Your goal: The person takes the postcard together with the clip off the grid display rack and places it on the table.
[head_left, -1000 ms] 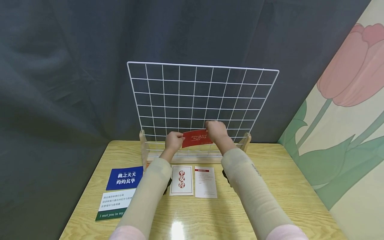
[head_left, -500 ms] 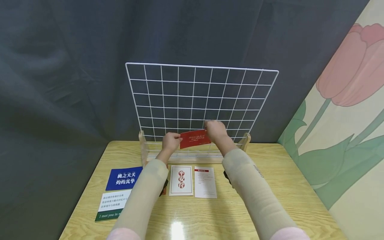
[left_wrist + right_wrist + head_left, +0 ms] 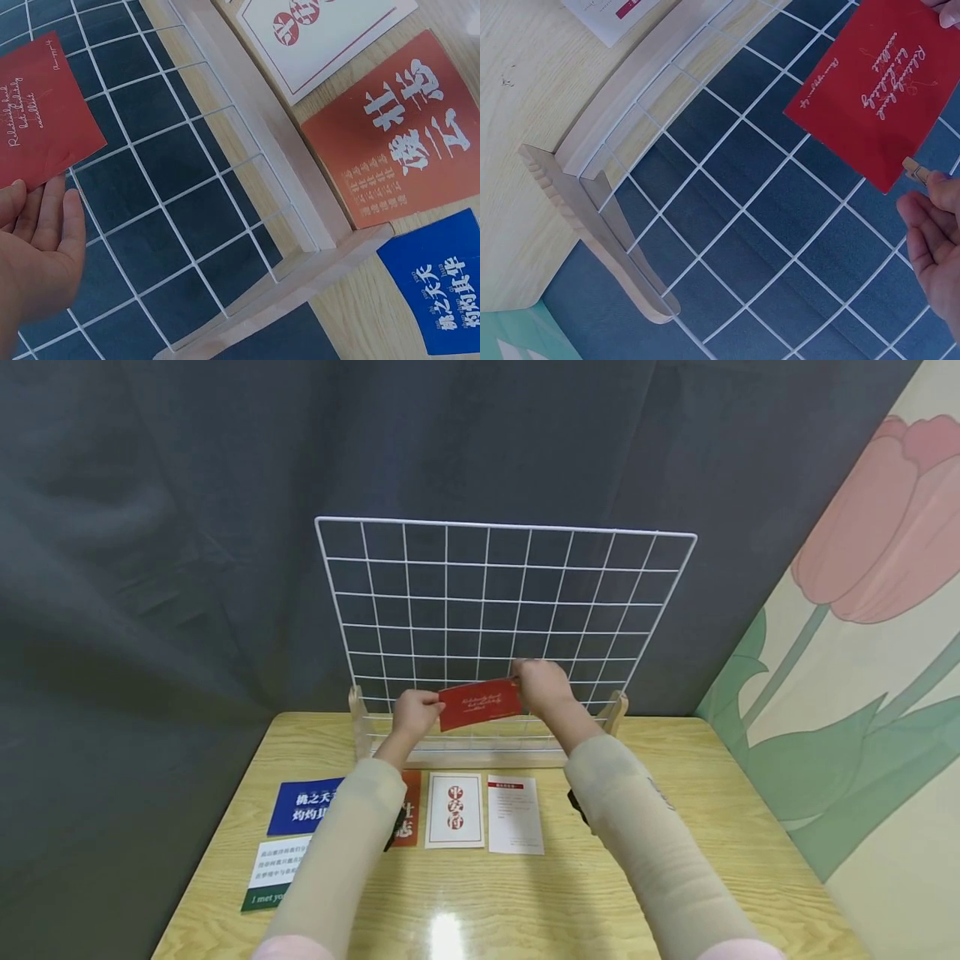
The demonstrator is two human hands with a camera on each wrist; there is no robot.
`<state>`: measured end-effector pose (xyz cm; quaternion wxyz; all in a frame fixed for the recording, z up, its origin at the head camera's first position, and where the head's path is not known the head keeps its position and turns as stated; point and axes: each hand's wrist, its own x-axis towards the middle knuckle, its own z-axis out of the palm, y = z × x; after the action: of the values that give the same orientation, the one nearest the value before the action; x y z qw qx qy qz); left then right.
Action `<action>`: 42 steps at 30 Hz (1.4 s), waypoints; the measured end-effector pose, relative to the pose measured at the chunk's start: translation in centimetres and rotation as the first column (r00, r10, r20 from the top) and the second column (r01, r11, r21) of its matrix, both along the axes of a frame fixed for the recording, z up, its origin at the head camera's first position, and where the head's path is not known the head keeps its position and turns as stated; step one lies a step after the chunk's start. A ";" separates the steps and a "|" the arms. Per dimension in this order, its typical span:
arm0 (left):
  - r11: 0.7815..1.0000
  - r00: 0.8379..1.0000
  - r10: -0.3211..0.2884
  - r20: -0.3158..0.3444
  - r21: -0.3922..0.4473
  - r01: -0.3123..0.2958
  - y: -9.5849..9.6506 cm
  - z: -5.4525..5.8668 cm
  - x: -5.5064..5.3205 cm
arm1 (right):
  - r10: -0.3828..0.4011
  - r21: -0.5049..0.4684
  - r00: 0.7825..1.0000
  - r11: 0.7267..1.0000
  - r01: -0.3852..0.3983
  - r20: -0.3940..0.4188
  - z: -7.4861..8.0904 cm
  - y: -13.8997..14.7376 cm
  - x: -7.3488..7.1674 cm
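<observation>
A red card (image 3: 480, 704) with white handwriting is held in front of the lower part of a white wire grid (image 3: 501, 585). In the head view my left hand (image 3: 414, 715) pinches its left end between thumb and fingers. My right hand (image 3: 546, 687) is at the card's upper right corner. Seen from the right wrist, that hand's thumb and fingers hold a small wooden clothespin (image 3: 916, 172), whose tip is at the card's edge. Whether the clothespin also grips a grid wire cannot be told. The card tilts, its left end lower.
Wooden feet (image 3: 592, 225) support the grid. On the table (image 3: 637, 877) lie a blue card (image 3: 442, 292), an orange card (image 3: 397, 127), a white-and-green card (image 3: 273, 868), a white card with red circles (image 3: 454, 811) and a white printed card (image 3: 515, 815). A dark curtain (image 3: 480, 435) hangs behind.
My left hand has moved left, drawing the card's left end left with it. The right hand stays nearly in place at the corner. More of the orange card shows beside my left sleeve.
</observation>
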<state>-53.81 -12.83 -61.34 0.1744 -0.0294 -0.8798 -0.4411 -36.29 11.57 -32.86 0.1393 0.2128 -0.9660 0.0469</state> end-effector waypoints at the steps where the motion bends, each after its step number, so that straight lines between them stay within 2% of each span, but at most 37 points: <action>1: 1.000 1.000 0.002 0.001 -0.002 -0.002 -0.1 0.1 0.1 | 0.001 -0.004 1.000 1.000 -0.001 0.000 0.0 0.0 0.0; 6: 1.000 1.000 0.004 -0.003 -0.001 -0.004 -0.9 0.5 0.3 | 0.014 -0.019 1.000 1.000 -0.014 -0.011 0.1 0.2 0.3; 10: 0.999 0.999 -0.013 -0.051 0.035 0.015 -1.7 -0.3 0.0 | 0.020 -0.031 1.000 0.999 -0.020 -0.017 0.1 0.3 0.5; 12: 0.998 0.998 -0.026 -0.059 0.053 0.030 -1.9 0.4 0.8 | 0.020 -0.038 1.000 0.999 -0.021 -0.015 0.1 0.4 0.5; 13: 0.998 0.997 -0.032 -0.070 0.059 0.037 -1.9 1.2 1.5 | 0.021 -0.040 1.000 0.999 -0.021 -0.012 0.0 0.5 0.5; 14: 0.997 0.997 -0.033 -0.069 0.064 0.037 -1.7 2.3 2.6 | 0.020 -0.040 1.000 0.999 -0.021 -0.009 -0.1 0.5 0.5; 15: 0.996 0.999 -0.037 -0.037 0.076 0.039 -1.3 4.3 4.3 | 0.020 -0.042 1.000 0.999 -0.020 -0.004 -0.1 0.6 0.5; 16: 0.994 0.998 -0.045 -0.040 0.097 0.049 -0.9 6.2 6.1 | 0.019 -0.044 1.000 0.999 -0.019 0.001 -0.2 0.6 0.5; 19: 0.988 0.999 -0.038 0.036 0.151 0.032 0.7 13.4 12.5 | 0.019 -0.053 1.000 0.998 -0.019 0.012 -0.4 0.8 0.5; 21: 0.981 0.993 -0.036 0.109 0.193 0.014 1.5 17.4 16.1 | 0.021 -0.064 1.000 0.998 -0.020 0.015 -0.5 0.9 0.6; 22: 0.978 0.993 -0.034 0.113 0.206 0.010 1.7 18.6 17.3 | 0.021 -0.068 1.000 0.998 -0.020 0.013 -0.6 1.0 0.6; 23: 0.977 0.987 -0.029 0.155 0.212 -0.004 2.0 19.8 18.4 | 0.022 -0.074 1.000 0.997 -0.021 0.014 -0.7 1.0 0.7; 24: 0.975 0.985 -0.030 0.169 0.220 -0.008 2.0 20.3 18.9 | 0.022 -0.080 1.000 0.997 -0.021 0.012 -0.7 1.0 0.7; 26: 0.970 0.984 -0.035 0.177 0.244 -0.009 1.9 20.4 19.3 | 0.023 -0.092 1.000 0.996 -0.022 0.007 -1.0 1.1 0.7; 28: 0.963 0.978 -0.033 0.204 0.270 -0.023 1.6 19.8 18.8 | 0.022 -0.109 1.000 0.994 -0.023 -0.007 -1.2 1.3 0.7; 29: 0.953 0.986 -0.054 0.159 0.303 0.003 1.1 18.4 17.9 | 0.022 -0.119 1.000 0.993 -0.023 -0.014 -1.4 1.3 0.7; 31: 0.943 0.985 -0.063 0.163 0.333 0.005 0.6 16.7 16.6 | 0.019 -0.142 0.999 0.990 -0.023 -0.033 -1.8 1.5 0.7; 32: 0.933 0.989 -0.084 0.120 0.358 0.036 0.1 15.1 15.6 | 0.017 -0.152 0.999 0.988 -0.023 -0.042 -2.0 1.6 0.7; 34: 0.932 0.987 -0.072 0.143 0.363 0.016 0.0 14.4 15.1 | 0.018 -0.170 0.998 0.985 -0.029 -0.063 -2.4 1.8 0.7; 35: 0.930 0.988 -0.072 0.136 0.368 0.017 0.0 14.6 15.4 | 0.018 -0.178 0.997 0.984 -0.031 -0.071 -2.6 1.9 0.7; 36: 0.935 0.982 -0.061 0.179 0.353 -0.006 0.4 15.7 16.4 | 0.018 -0.185 0.997 0.982 -0.032 -0.080 -2.8 2.0 0.7; 38: 0.938 0.980 -0.048 0.194 0.345 -0.023 0.9 17.1 17.7 | 0.015 -0.193 0.996 0.981 -0.031 -0.083 -3.1 2.2 0.8; 39: 0.942 0.968 -0.029 0.247 0.330 -0.056 1.3 18.5 18.9 | 0.010 -0.198 0.996 0.980 -0.027 -0.085 -3.3 2.3 0.9; 40: 0.941 0.968 -0.034 0.250 0.335 -0.053 1.5 19.0 19.4 | 0.003 -0.203 0.997 0.979 -0.020 -0.083 -3.5 2.4 1.0; 42: 0.939 0.968 -0.049 0.246 0.340 -0.039 1.4 19.1 19.9 | -0.008 -0.208 0.997 0.978 -0.009 -0.078 -3.9 2.6 1.1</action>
<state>-33.91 -11.39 -42.29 0.0631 0.0551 -0.8045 -0.5881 -35.15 14.14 -36.74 0.1986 0.1990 -0.9495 0.1395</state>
